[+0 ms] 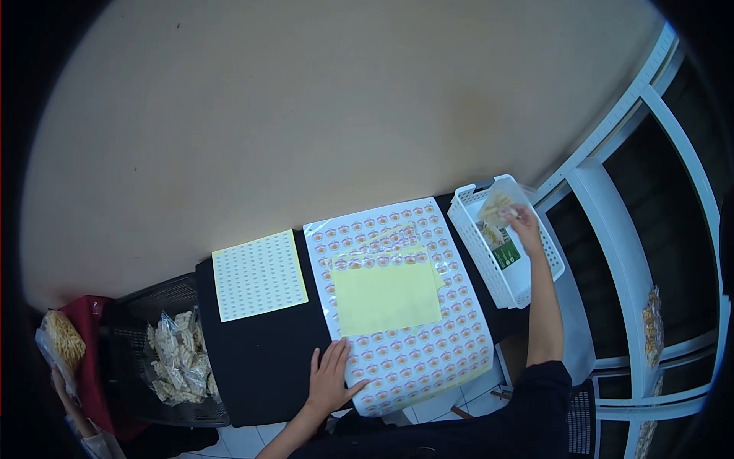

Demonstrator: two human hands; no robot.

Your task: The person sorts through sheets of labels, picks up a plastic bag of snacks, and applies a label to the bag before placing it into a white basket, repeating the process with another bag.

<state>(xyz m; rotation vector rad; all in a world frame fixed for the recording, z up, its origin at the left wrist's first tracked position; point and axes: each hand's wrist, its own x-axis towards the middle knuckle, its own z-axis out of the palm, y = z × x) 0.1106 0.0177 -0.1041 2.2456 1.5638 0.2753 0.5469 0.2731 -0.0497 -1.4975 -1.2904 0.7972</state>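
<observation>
My right hand [523, 228] is closed on the top of a clear plastic packet [497, 205] with pale contents, over the white basket [488, 268]. Inside that basket lies another packet with a green label [505, 253]. Fingers spread, my left hand [330, 376] rests at the lower left edge of a large sheet of round printed stickers [413, 355]. On top of this sheet lie a plain yellow sheet [388, 300] and a clear strip with stickers.
Left of the large sheet, a smaller label sheet [258, 275] lies on the black table [260, 359]. A black crate [153, 294] holds several clear packets [180, 356]. At the far left, another person's hand [61, 382] is by a bag [63, 340]. White window frames [612, 229] stand at the right.
</observation>
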